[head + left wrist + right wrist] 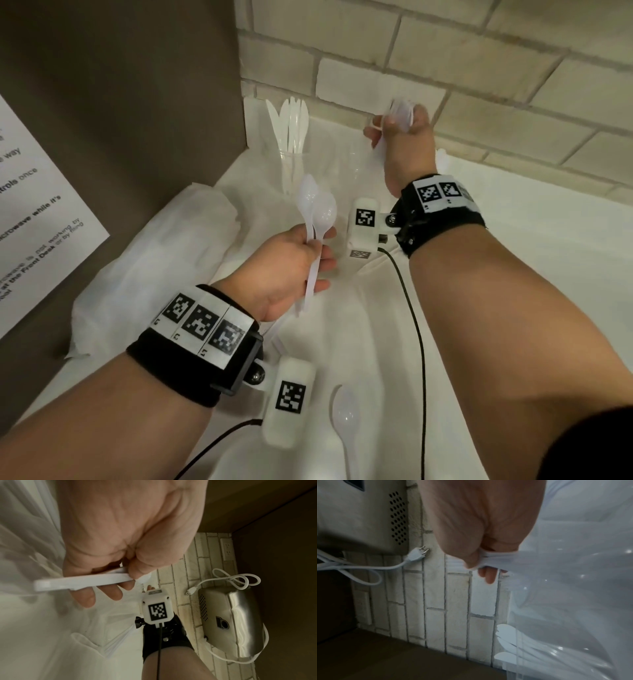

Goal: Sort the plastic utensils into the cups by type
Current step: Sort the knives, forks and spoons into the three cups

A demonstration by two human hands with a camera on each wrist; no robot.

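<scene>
My left hand (318,246) grips two white plastic spoons (317,209) by their handles, bowls up, over the middle of the white-covered table (513,274). The left wrist view shows the spoon handles (82,580) pinched between thumb and fingers. My right hand (394,126) is raised near the brick wall and grips a bunch of white utensils (400,109); blur hides their type. A clear cup (291,164) in the back corner holds several white knives (291,116). A second clear cup (356,168) shows faintly to its right. One spoon (346,418) lies on the table near me.
A dark panel with a printed sign (30,205) closes off the left side. The brick wall (479,61) runs along the back. A metal appliance (231,622) with a loose white cord and plug (418,554) sits further along the wall. Crumpled white covering (144,267) bunches at the left.
</scene>
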